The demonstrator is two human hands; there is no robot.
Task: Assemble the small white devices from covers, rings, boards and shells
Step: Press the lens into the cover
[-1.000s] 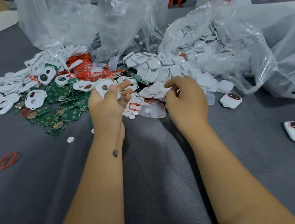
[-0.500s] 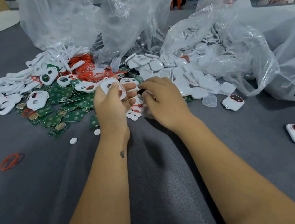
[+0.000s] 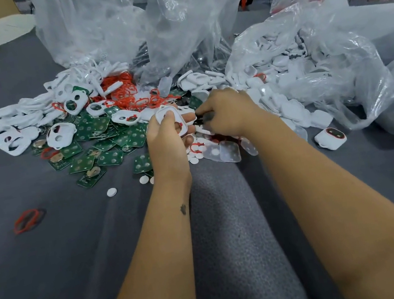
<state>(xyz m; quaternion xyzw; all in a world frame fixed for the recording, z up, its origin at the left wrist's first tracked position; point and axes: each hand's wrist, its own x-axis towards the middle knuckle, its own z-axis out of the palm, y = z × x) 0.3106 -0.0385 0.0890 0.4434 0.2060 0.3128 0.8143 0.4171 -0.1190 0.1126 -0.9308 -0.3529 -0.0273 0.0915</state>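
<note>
Two hands meet above the parts pile; your left hand [image 3: 166, 138] grips a white cover [image 3: 170, 122], thumb across it; your right hand [image 3: 230, 115] pinches a small dark piece [image 3: 202, 119] just beside it.

Green boards [image 3: 110, 157], red rings [image 3: 125, 88], white covers [image 3: 60, 135]

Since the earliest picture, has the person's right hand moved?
Yes. The right hand has shifted left, away from the finished device, to meet the left hand.
</note>
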